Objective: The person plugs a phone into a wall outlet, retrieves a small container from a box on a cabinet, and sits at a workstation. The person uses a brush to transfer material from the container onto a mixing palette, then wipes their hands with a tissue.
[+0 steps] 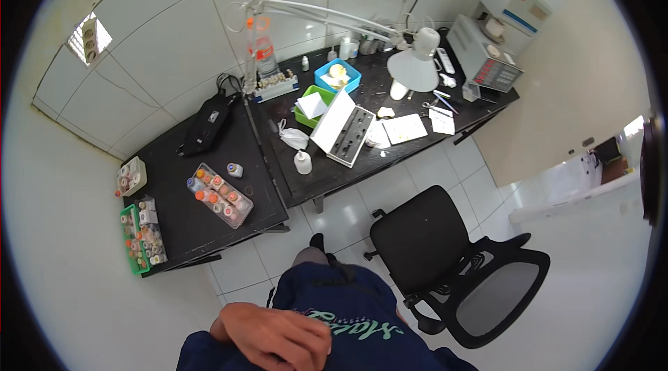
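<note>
My left hand (282, 336) is raised in front of my dark blue shirt (334, 294), its back toward me and its fingers curled in. Whatever the fingers hold, if anything, is hidden beneath them. My right hand does not show. Both tables are out of my reach at this moment. On the left table stands a clear tray (240, 214) of small bottles with orange, white and blue caps. One separate small bottle (235, 170) is beside it. An open white case (332, 126) with a dark lining lies on the right table, near a white squeeze bottle (303, 162).
A black office chair (424, 225) stands on the tiled floor at my right. Along the tables are a green basket (129, 232) of bottles, a black bag (207, 122), a blue bin (353, 82), a desk lamp (415, 68) and a grey box-shaped machine (473, 51).
</note>
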A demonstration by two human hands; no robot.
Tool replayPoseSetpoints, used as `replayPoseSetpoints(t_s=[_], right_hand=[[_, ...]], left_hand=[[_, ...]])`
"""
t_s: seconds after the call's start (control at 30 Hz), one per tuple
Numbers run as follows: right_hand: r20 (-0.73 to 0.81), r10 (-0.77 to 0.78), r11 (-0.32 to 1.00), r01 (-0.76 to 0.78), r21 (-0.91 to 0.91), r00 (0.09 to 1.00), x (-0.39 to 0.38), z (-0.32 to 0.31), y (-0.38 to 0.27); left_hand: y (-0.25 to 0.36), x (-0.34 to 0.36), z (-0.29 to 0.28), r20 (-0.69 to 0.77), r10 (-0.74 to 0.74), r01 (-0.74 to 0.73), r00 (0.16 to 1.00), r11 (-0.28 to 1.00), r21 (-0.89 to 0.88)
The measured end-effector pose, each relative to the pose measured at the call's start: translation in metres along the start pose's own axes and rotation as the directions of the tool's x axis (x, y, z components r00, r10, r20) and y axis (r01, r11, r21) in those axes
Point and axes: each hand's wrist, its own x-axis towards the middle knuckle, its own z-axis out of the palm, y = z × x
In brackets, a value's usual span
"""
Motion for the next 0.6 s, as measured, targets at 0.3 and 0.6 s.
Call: replayPoseSetpoints(t_s=[0.3,0.6], right_hand=[[0.180,-0.360,0.866,0.400,-0.301,0.915,-0.008,0.021,-0.143],[-0.290,-0.674,0.724,0.531,-0.440,0.680,-0.038,0.019,-0.320]], left_hand=[[-0.020,0.033,-0.056,-0.327,0.095,0.023,0.940,0.940,0.339],[-0.040,0.058,-0.123,-0.597,-0.024,0.456,0.802,0.670,0.586]])
